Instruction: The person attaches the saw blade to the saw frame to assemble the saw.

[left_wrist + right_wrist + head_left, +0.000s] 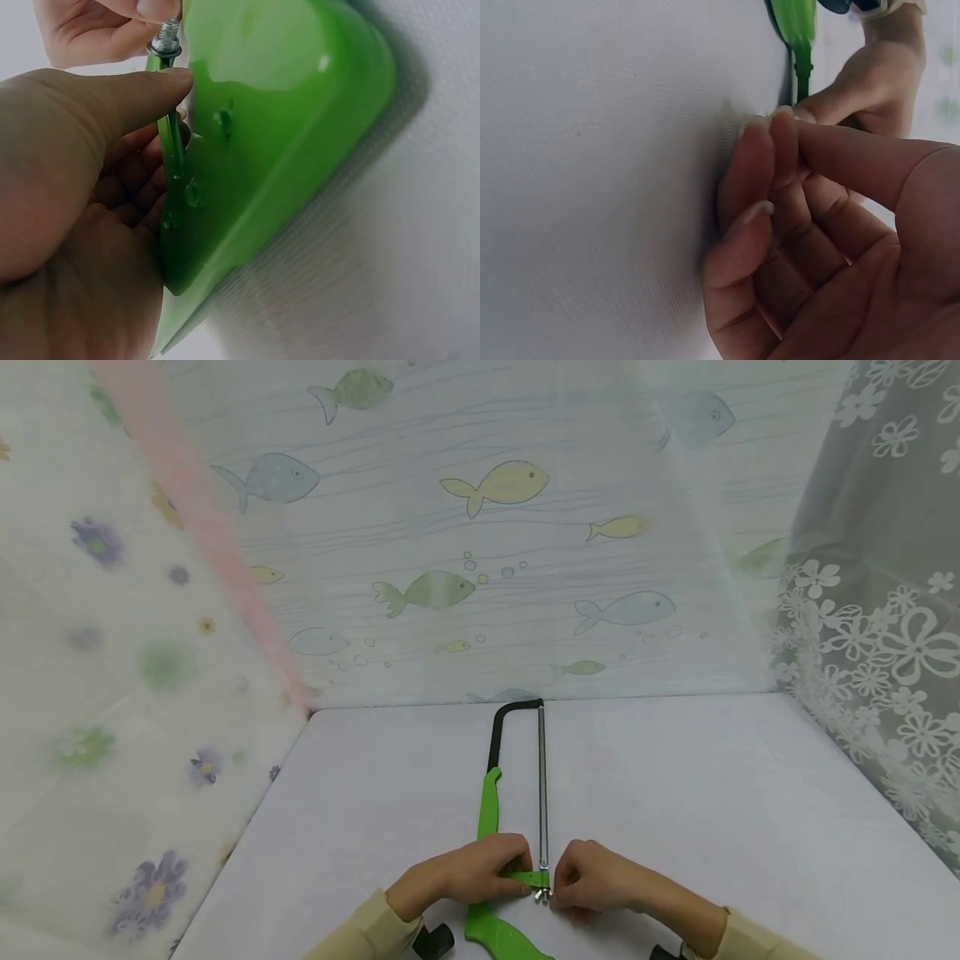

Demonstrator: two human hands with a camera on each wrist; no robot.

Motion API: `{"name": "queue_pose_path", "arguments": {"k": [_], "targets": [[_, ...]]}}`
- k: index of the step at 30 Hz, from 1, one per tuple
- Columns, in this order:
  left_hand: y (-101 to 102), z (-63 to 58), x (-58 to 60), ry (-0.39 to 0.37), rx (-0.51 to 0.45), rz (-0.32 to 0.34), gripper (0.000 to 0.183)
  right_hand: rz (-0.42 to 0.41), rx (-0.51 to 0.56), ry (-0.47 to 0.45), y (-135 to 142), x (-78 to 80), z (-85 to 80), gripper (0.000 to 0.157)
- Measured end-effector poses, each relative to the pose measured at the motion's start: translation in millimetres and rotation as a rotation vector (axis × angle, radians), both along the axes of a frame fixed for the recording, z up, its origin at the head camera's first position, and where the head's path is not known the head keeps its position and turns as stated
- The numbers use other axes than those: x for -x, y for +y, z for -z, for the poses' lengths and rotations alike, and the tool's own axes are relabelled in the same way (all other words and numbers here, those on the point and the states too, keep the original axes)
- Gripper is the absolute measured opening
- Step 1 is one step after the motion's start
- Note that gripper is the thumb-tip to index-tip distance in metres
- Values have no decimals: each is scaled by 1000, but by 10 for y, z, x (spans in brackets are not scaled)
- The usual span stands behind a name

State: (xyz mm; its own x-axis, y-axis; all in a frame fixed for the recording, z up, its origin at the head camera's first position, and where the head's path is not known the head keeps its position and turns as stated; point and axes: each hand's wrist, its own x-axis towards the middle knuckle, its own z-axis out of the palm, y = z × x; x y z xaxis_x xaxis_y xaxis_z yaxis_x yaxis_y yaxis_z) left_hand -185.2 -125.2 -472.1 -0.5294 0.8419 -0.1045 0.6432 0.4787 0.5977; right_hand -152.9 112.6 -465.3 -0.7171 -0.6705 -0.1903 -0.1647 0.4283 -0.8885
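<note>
A hacksaw with a green handle and black front frame lies on the white table, its blade to the right. My left hand grips the saw's green lower arm, and in the left wrist view the thumb presses against it. A threaded bolt sticks out of this arm and carries a metal wing nut. At the nut, my right hand pinches with thumb and forefinger. Its other fingers are curled, and the fingertips partly hide the nut in the wrist views.
The white tabletop extends around the saw to its far edge. Behind it hangs a curtain with fish prints. A flowered curtain borders the left side, and a lace-patterned one the right.
</note>
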Motion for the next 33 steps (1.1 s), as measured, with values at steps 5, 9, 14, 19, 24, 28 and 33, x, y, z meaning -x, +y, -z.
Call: {"name": "queue_pose_path", "arguments": {"k": [5, 9, 14, 19, 24, 28, 33], "targets": [[-2, 14, 8, 0, -4, 9, 10, -3, -16, -8, -50, -18, -2, 19], [4, 15, 4, 1, -2, 10, 9, 10, -46, -20, -83, -35, -40, 19], [3, 3, -4, -6, -4, 8, 9, 54, -81, -20, -124, -44, -43, 36], [-2, -4, -9, 0, -12, 17, 7, 85, -106, 6, -156, -47, -23, 49], [1, -6, -6, -12, -19, 12, 6, 94, -115, 18, -161, -41, -5, 48], [4, -12, -4, -23, -17, 5, 7, 101, -116, 24, -167, -47, -6, 47], [5, -21, -11, -29, -20, 4, 9, 102, -107, 23, -169, -58, -24, 46]]}}
